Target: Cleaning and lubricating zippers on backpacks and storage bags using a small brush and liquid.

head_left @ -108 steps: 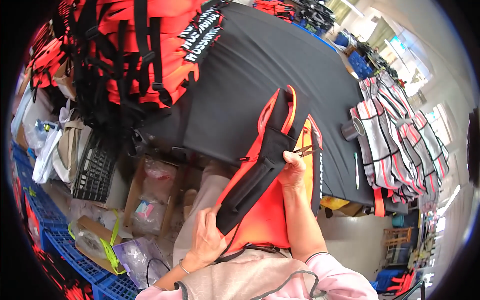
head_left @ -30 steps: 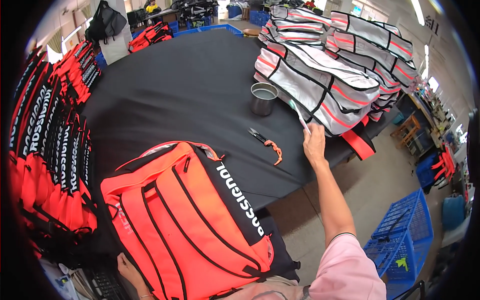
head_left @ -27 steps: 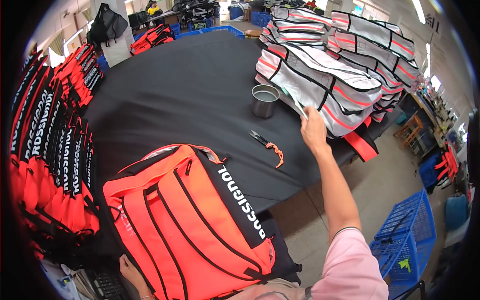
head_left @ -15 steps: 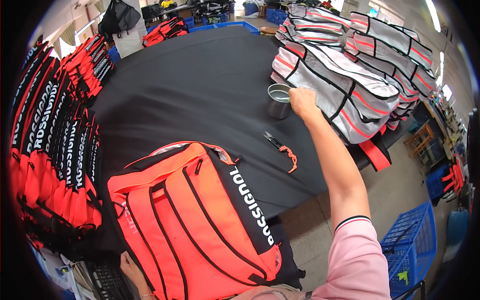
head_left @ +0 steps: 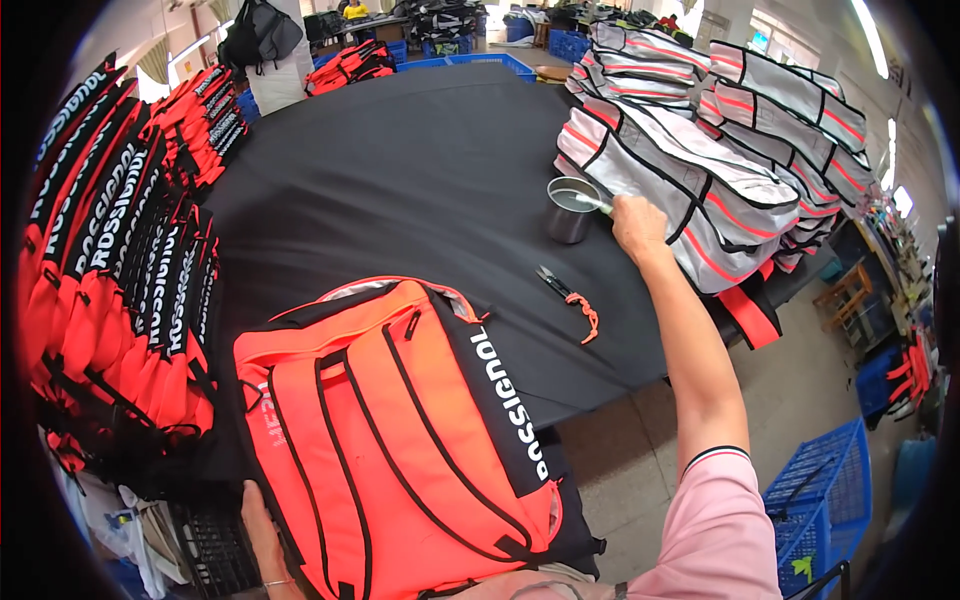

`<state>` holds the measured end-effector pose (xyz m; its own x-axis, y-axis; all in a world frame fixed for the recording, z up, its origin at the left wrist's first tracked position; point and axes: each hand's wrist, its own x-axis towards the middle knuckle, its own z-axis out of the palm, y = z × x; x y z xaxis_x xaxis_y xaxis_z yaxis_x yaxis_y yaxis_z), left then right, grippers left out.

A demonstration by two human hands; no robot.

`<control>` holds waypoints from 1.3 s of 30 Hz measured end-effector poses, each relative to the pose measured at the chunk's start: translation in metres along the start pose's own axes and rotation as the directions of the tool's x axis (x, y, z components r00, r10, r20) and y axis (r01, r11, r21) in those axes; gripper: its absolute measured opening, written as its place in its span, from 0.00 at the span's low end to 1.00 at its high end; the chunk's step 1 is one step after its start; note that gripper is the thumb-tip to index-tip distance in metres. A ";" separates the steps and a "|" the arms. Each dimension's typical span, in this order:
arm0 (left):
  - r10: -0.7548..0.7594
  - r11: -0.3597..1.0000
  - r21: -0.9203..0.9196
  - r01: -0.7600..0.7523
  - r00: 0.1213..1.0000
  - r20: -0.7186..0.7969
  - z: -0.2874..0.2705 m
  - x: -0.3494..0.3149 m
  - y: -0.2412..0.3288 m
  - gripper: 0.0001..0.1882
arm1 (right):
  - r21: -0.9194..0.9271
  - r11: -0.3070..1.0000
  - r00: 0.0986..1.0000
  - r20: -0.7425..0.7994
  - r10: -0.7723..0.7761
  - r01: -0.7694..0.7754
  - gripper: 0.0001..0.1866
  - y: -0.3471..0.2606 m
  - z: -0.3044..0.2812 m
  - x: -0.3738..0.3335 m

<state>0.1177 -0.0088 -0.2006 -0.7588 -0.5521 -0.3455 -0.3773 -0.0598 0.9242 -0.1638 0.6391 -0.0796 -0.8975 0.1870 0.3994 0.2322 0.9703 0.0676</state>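
Observation:
A red-orange backpack (head_left: 400, 430) with black trim, a black side panel and white lettering lies on the black-covered table, straps facing up. Against its left edge rests my left hand (head_left: 262, 535), fingers stretched along the side and partly hidden. My right hand (head_left: 638, 228) is closed around a small pale brush-like stick (head_left: 597, 203). The stick's tip reaches over the rim of a grey metal cup (head_left: 568, 222); I cannot tell whether it touches. Thread snips (head_left: 552, 280) with an orange braided cord lie between cup and backpack.
Folded red-and-black bags (head_left: 130, 260) are stacked on the left. Grey-white bags with black and red trim (head_left: 690, 190) pile up at the right, beside my right hand. A blue plastic crate (head_left: 820, 490) stands low on the right. The black table cover (head_left: 400, 180) spans the middle.
My right hand has drawn back from the cup, lifting the pale stick from inside it to the rim. The view has shifted slightly; my left hand stays beside the backpack.

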 end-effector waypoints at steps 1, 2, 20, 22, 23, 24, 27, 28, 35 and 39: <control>0.157 0.984 0.088 -0.158 0.987 0.020 0.012 -0.021 0.008 0.25 | 0.075 0.997 0.997 -0.060 0.039 -0.035 0.09 -0.004 -0.005 -0.002; 0.305 0.935 0.171 -0.309 0.951 0.051 0.021 -0.037 0.015 0.35 | 0.152 0.986 0.990 -0.117 0.080 -0.062 0.09 -0.007 -0.009 -0.002; 0.684 0.180 0.664 -0.726 0.577 0.446 0.118 -0.013 0.166 0.29 | 0.533 0.846 0.987 -0.142 0.077 0.011 0.10 -0.032 -0.025 -0.064; 0.743 0.171 0.479 -0.861 0.432 0.511 0.185 -0.014 0.178 0.30 | 0.658 0.752 0.999 -0.054 0.007 0.031 0.09 -0.060 -0.029 -0.069; 0.777 0.133 0.444 -0.886 0.372 0.509 0.211 -0.001 0.166 0.33 | 0.717 0.696 0.999 0.010 -0.035 0.017 0.09 -0.077 -0.031 -0.070; 0.811 0.029 0.447 -0.894 0.283 0.513 0.227 0.008 0.150 0.37 | 0.767 0.638 0.995 0.008 -0.103 0.060 0.09 -0.095 -0.037 -0.074; 0.538 -0.061 0.586 -0.808 0.468 0.701 0.253 -0.008 0.072 0.48 | 0.838 0.523 0.969 -0.026 -0.247 0.156 0.09 -0.122 -0.034 -0.087; 0.543 0.006 0.552 -0.834 0.466 0.698 0.247 -0.021 0.054 0.49 | 0.838 0.520 0.958 -0.013 -0.285 0.166 0.09 -0.127 -0.032 -0.092; 0.498 0.115 0.528 -0.841 0.509 0.703 0.237 -0.041 0.046 0.48 | 0.836 0.452 0.819 0.004 -0.574 0.312 0.07 -0.193 -0.021 -0.102; 0.491 0.125 0.534 -0.836 0.519 0.699 0.237 -0.045 0.048 0.47 | 0.773 0.424 0.740 -0.086 -0.667 0.472 0.08 -0.239 -0.014 -0.098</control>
<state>0.0076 0.2103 -0.1789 -0.9506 0.2654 0.1608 0.3044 0.8982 0.3171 -0.1260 0.3870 -0.1221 -0.7868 -0.5224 0.3285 -0.6149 0.6186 -0.4891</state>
